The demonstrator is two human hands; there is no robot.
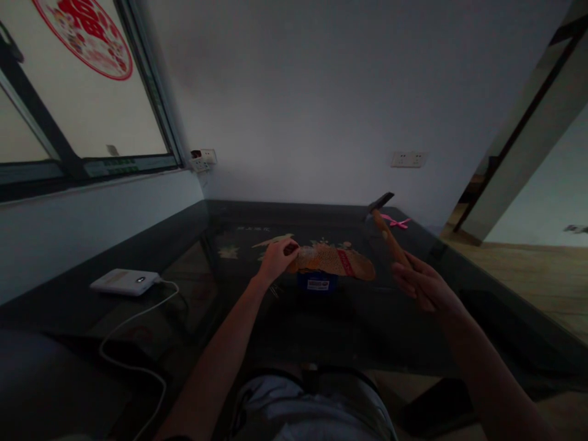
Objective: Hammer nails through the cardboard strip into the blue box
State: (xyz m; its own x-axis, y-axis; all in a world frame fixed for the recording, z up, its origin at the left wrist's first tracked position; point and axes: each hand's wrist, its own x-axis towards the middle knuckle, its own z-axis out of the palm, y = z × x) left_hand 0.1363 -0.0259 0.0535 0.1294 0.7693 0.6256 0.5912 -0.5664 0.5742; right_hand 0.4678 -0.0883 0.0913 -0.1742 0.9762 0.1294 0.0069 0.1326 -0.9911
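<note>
My right hand (425, 283) is wrapped round the wooden handle of a hammer (392, 240). The hammer is raised to the right, its dark head up and away from me. A tan insole-shaped piece (327, 260) with a red band lies across a blue box (316, 282) that has a white label. At its left end, my left hand (279, 257) is closed in a pinch. Whatever those fingertips hold is hidden. Several thin, nail-like slivers (274, 290) lie on the table just below that hand.
The dark, glossy table (229, 331) reaches the wall. A white power bank (126, 282) with a white cable (133, 318) lies at the left. A pink ribbon (397, 223) is at the back right. A window (87, 122) stands at the left.
</note>
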